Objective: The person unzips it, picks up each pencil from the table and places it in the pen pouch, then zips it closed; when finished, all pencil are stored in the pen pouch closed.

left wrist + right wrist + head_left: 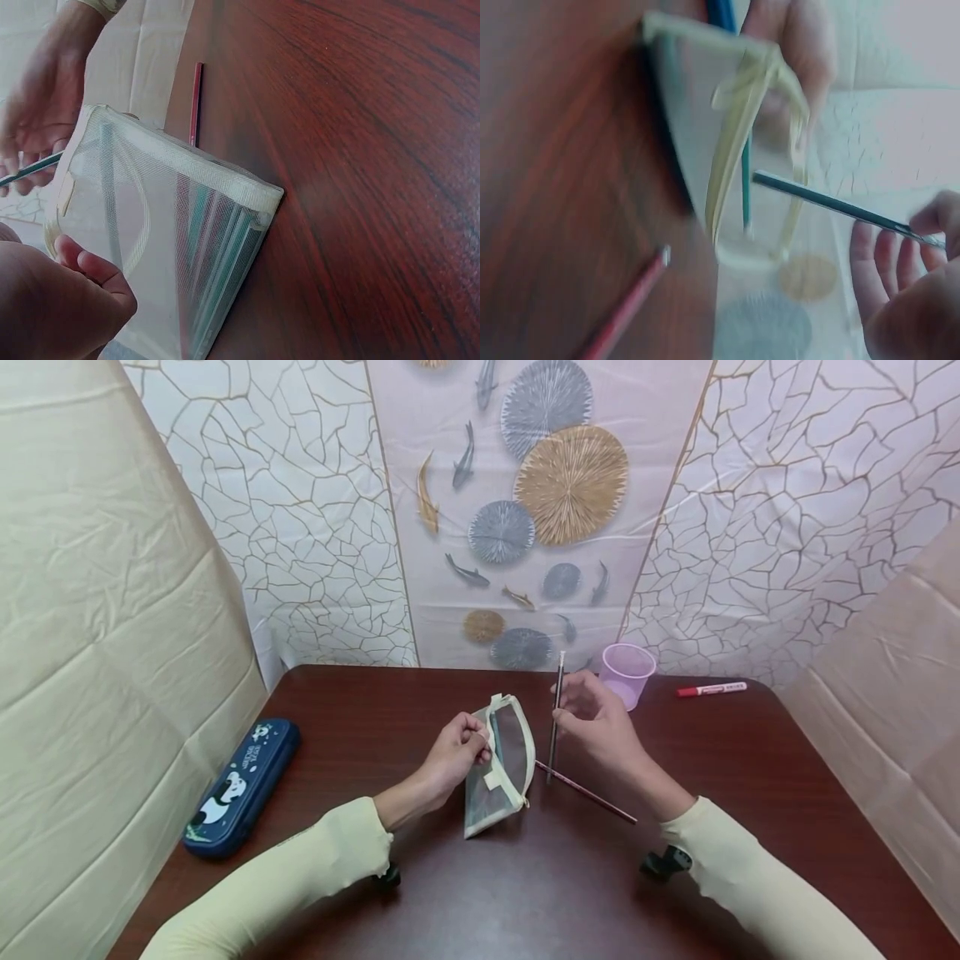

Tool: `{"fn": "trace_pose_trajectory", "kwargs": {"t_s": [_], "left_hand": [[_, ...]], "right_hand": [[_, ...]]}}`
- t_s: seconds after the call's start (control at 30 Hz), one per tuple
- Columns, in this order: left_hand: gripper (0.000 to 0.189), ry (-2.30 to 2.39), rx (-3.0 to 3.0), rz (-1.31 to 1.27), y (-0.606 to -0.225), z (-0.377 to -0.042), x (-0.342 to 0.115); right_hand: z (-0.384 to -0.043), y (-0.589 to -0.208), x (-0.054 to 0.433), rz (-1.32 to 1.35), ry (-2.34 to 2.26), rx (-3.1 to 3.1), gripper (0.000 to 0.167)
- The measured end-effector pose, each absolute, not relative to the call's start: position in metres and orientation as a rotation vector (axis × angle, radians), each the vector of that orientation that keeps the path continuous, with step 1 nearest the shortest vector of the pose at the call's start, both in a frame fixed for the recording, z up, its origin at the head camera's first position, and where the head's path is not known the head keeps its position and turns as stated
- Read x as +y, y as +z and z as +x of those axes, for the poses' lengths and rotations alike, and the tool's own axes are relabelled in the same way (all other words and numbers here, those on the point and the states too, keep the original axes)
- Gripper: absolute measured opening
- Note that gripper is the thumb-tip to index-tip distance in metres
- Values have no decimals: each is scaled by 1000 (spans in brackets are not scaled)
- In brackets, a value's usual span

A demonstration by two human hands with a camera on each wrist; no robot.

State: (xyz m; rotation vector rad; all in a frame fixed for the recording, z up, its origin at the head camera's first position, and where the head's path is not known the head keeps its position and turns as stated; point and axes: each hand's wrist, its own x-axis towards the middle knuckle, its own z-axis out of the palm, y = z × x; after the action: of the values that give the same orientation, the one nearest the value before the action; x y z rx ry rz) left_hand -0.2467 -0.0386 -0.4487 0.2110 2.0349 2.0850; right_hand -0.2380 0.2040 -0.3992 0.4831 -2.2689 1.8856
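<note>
A see-through mesh zip pouch (491,793) with cream edging stands tilted on the table, its mouth spread wide. My left hand (455,749) pinches the near side of that mouth. Several pencils (217,247) show through the mesh along the pouch's bottom, and one green pencil (746,180) leans up inside the opening. To the right, my right hand (600,718) pinches a dark pencil (556,718) near its upper part; in the right wrist view its lower end points at the pouch mouth. A dark red pencil (592,795) lies on the table beside the pouch.
A blue hard pencil case (243,789) with a panda print lies at the table's left. Behind my right hand stands a pink plastic cup (628,672). A red-capped white marker (711,690) lies at the back right. Draped cloth walls surround the table (525,893).
</note>
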Motion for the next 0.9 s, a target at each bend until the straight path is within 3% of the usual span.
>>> {"fn": "trace_pose_trajectory", "kwargs": {"t_s": [0.23,0.57,0.9], "left_hand": [[5,2100,2029,198,-448,-246,-37],[8,2127,2023,173,-448,-245,-34],[7,2119,2023,175,-451,-245,-31]], "right_hand": [[-230,-403,178,379,2292,-2003,31],[-224,-421,163,319,2283,-2126,33],[-227,-438,155,74,2318,-2262,34]]}}
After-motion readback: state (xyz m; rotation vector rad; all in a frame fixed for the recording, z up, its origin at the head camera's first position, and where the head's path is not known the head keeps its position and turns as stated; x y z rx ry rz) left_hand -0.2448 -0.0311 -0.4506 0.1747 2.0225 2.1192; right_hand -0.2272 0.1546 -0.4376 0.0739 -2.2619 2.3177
